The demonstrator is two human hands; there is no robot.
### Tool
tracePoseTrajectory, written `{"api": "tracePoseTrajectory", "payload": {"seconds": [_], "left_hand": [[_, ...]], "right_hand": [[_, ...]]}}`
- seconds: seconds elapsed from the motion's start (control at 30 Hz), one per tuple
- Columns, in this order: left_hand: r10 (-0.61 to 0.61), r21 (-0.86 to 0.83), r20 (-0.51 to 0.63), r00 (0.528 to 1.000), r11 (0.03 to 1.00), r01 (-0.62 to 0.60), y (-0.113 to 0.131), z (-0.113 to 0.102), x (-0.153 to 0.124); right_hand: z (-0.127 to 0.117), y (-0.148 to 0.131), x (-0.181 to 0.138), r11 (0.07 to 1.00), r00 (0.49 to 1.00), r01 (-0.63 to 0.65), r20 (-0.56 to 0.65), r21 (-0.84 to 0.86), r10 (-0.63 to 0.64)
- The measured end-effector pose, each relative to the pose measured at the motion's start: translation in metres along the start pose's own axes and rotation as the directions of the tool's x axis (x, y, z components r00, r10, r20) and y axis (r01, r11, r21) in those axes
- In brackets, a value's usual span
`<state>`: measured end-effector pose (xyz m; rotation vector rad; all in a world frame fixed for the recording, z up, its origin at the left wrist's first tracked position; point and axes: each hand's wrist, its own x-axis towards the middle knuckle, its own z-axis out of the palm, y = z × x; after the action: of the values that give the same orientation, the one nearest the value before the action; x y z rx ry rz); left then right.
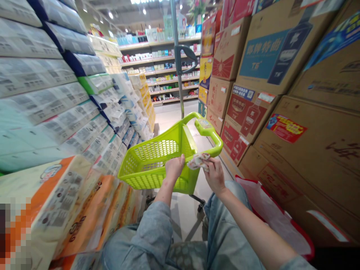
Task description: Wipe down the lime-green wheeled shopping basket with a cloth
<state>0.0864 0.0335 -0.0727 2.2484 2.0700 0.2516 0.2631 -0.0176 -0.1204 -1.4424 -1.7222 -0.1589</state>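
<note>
One lime-green cart (182, 144), head view: stands between stacked paper packs (42, 71), left, and stacked cartons (298, 138), right. One left hand (174, 167): clamps the cart's near side. One right hand (215, 174): pinches a patterned cloth (198, 161), pressed near the handle's (218, 144) lower end. Hands near each other, not touching.

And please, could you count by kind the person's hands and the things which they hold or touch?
Hands: 2, the left hand and the right hand
Cart: 1
Cloth: 1
Total: 4
</note>
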Motion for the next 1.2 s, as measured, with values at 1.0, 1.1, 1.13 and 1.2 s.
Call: {"api": "tracePoseTrajectory", "payload": {"seconds": [1.0,1.1,1.13,1.2], "left_hand": [[0.078,-0.445,0.006,0.997,0.893,-0.067,-0.006,0.002,0.000],[0.090,-0.486,0.005,0.996,0.871,-0.077,-0.014,0.003,0.000],[0.090,-0.469,0.007,0.996,0.880,-0.077,-0.018,0.003,-0.001],[0.095,-0.376,0.005,0.995,0.923,-0.086,-0.028,0.004,-0.002]], "right_hand": [[0.015,-0.004,0.020,0.998,0.970,0.001,-0.243,0.062,0.014],[0.029,-0.002,0.001,1.000,0.990,0.012,-0.143,0.027,-0.008],[0.033,-0.001,-0.005,1.000,0.994,0.012,-0.107,0.009,-0.011],[0.037,0.001,-0.014,0.999,0.999,0.028,-0.024,-0.020,-0.028]]}}
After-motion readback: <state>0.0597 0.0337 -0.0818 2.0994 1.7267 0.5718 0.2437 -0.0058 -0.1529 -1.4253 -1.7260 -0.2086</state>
